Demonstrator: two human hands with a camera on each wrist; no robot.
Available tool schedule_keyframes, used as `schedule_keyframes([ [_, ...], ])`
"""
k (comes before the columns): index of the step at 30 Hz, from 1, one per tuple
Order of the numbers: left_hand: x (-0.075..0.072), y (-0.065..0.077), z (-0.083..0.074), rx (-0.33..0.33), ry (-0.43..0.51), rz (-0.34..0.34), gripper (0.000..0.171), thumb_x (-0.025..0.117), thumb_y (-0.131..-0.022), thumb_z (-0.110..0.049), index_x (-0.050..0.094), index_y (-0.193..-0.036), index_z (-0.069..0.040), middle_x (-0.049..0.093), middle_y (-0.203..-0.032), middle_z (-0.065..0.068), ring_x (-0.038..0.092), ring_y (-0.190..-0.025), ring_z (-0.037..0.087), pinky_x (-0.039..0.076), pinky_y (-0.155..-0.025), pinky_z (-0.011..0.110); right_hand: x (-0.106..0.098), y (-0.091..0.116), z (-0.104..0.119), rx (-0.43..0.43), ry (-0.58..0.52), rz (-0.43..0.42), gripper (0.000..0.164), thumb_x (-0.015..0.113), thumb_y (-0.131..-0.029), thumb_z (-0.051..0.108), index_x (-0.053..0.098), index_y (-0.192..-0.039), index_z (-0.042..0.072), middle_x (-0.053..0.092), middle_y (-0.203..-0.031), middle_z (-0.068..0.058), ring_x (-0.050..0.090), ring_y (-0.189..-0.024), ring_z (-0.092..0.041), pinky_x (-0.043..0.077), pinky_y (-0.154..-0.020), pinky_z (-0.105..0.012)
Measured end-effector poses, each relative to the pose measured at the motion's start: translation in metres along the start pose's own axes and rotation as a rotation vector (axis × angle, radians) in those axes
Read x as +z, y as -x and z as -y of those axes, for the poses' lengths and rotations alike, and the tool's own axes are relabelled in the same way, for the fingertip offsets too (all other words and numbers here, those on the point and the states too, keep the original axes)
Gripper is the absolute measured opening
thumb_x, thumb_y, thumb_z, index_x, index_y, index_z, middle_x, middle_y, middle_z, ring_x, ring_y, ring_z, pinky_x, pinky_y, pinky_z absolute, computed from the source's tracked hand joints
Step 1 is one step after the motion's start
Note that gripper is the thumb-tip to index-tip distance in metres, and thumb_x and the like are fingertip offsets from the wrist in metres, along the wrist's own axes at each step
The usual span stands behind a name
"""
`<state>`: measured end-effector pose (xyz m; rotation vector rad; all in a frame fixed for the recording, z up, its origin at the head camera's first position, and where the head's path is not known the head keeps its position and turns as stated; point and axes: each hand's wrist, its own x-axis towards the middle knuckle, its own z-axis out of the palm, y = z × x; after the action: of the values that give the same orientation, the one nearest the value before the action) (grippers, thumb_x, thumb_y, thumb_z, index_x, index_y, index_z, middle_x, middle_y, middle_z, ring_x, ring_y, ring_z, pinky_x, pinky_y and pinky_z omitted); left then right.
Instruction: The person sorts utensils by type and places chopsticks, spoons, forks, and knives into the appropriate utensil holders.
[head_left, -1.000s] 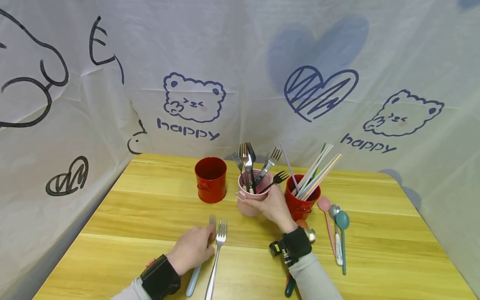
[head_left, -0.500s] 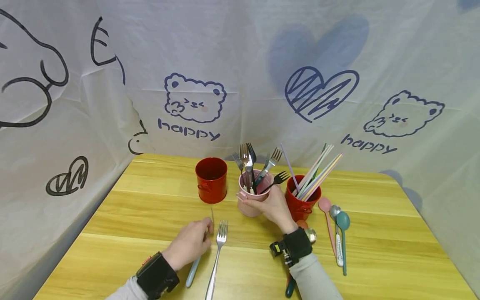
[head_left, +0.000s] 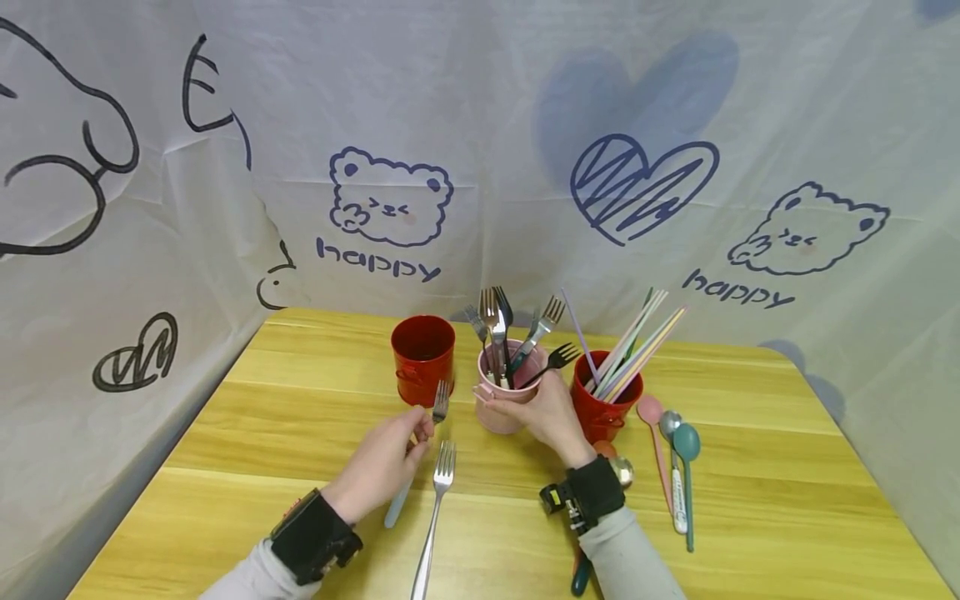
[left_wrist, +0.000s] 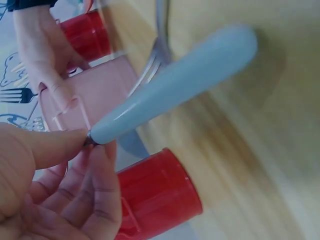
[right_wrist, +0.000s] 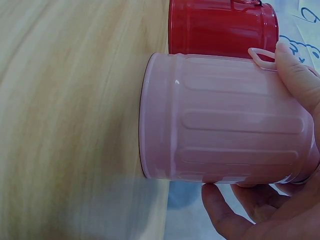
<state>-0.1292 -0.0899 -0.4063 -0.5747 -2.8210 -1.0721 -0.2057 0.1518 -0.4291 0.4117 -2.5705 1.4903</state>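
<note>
On the table (head_left: 787,475) before you, forks (head_left: 491,315) stand in the middle pail (head_left: 498,415), with another pail (head_left: 423,382) to its left and a pail of straws (head_left: 600,419) to its right. Three spoons (head_left: 677,479) lie right of that; a table fork (head_left: 433,512) lies nearer you, right of your left hand (head_left: 386,458).

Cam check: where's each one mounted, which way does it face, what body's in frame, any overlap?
Head: on the head, facing forward and down at the table and drawn-on backdrop; left hand, right hand, black wristbands and sleeves show.
Left wrist: on that wrist, facing the blue-handled fork pinched there; left hand close, right hand beyond.
Right wrist: on that wrist, facing the side of the pink bucket; of the body, only the right hand shows.
Overlap: both wrist views share the pink bucket and right hand.
</note>
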Motion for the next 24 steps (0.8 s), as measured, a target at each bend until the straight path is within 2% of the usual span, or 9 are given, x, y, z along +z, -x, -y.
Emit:
schedule_keyframes([
  [7,-0.009,-0.021,-0.011,0.029,0.090,-0.107,0.020,0.070,-0.082,-0.001,0.055,-0.090,-0.010,0.059,-0.079,-0.002,0.055,-0.067,0.011,0.049,-0.058,0.027,0.000,0.000,-0.001,-0.020,-0.003,-0.012,0.078,0.087,-0.064,0.029,0.050,-0.129,0.005,0.063,-0.117,-0.010,0.060,-0.107,-0.023,0.048,-0.093,-0.041],
  [11,-0.016,-0.035,-0.017,0.075,0.155,-0.160,0.018,0.069,-0.083,0.000,0.054,-0.090,-0.008,0.061,-0.081,0.001,0.057,-0.068,0.011,0.052,-0.061,0.027,0.001,-0.001,-0.002,-0.038,-0.001,-0.011,0.081,0.086,-0.065,0.029,0.047,-0.132,0.005,0.062,-0.118,-0.009,0.060,-0.108,-0.022,0.047,-0.093,-0.041],
  [16,-0.025,-0.051,-0.024,0.125,0.222,-0.222,0.016,0.068,-0.084,-0.002,0.054,-0.091,-0.007,0.063,-0.081,0.003,0.058,-0.065,0.012,0.052,-0.058,0.026,0.001,-0.001,-0.003,-0.054,-0.003,-0.010,0.085,0.086,-0.065,0.030,0.042,-0.135,0.007,0.061,-0.120,-0.008,0.059,-0.109,-0.022,0.047,-0.094,-0.041],
  [24,-0.035,-0.079,-0.044,0.199,0.234,-0.345,0.013,0.067,-0.085,-0.004,0.056,-0.092,-0.007,0.062,-0.085,0.004,0.061,-0.073,0.012,0.053,-0.066,0.028,0.001,-0.001,-0.003,-0.056,0.009,-0.016,0.083,0.086,-0.065,0.030,0.045,-0.133,0.006,0.061,-0.119,-0.007,0.059,-0.108,-0.021,0.048,-0.092,-0.039],
])
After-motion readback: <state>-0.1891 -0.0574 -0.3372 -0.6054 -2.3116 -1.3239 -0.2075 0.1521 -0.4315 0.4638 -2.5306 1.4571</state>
